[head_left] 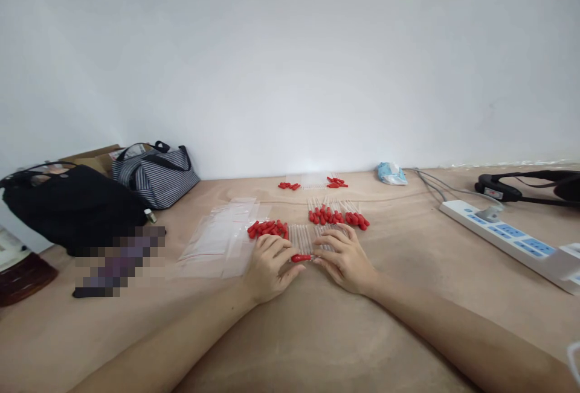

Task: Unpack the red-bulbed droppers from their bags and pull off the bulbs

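My left hand (272,266) pinches a red rubber dropper bulb (301,258) between thumb and fingers, low over the table. The fingers of my right hand (347,260) are closed around a thin clear dropper tube (316,256) at the bulb's right end; how far the tube sits inside the bulb I cannot tell. Just beyond my hands lies a row of clear glass tubes (299,239), partly covered by my fingers. A pile of red bulbs (267,229) rests behind my left hand. Droppers with red bulbs fitted (325,215) lie behind my right hand.
Clear plastic bags (222,236) lie left of my hands. More red-bulbed droppers (336,182) are near the wall, beside a blue tissue pack (391,174). A white power strip (507,236) and black headset (525,188) stand right; a striped bag (158,175) and black bag (77,209) left.
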`<state>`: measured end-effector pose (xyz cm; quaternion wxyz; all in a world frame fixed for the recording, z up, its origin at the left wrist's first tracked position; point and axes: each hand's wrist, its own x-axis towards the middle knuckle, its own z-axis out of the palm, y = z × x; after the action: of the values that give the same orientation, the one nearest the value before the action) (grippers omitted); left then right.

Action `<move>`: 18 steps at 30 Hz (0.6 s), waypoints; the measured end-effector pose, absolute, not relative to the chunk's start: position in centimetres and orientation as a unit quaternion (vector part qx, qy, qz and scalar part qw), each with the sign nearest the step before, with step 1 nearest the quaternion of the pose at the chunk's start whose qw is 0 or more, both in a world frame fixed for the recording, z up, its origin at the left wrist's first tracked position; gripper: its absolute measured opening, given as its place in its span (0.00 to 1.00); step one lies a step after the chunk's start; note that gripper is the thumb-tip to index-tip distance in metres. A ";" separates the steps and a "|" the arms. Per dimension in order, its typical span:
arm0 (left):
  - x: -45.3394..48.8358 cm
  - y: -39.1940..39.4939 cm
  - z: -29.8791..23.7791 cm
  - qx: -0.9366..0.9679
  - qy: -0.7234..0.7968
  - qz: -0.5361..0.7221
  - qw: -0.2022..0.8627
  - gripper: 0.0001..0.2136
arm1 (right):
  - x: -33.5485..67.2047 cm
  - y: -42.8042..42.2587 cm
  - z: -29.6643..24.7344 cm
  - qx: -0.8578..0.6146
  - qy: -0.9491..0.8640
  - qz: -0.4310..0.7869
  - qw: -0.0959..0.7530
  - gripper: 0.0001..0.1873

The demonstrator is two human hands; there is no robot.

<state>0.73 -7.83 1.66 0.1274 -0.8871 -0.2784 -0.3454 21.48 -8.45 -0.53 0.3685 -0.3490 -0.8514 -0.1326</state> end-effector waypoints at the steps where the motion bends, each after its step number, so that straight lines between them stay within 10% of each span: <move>1: 0.9 -7.8 1.6 -0.891 -0.274 -0.341 0.119 0.10 | 21.5 -8.5 -0.5 -0.344 -0.849 -0.137 0.376 0.08; 18: 1.4 -7.8 1.0 -0.905 -0.205 -0.353 0.124 0.05 | 21.8 -9.0 -0.3 -0.284 -0.839 -0.227 0.406 0.04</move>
<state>1.41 -7.77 1.02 0.1240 -0.9045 -0.2047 -0.3529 21.83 -9.02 -0.27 0.4062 -0.2836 -0.8386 -0.2266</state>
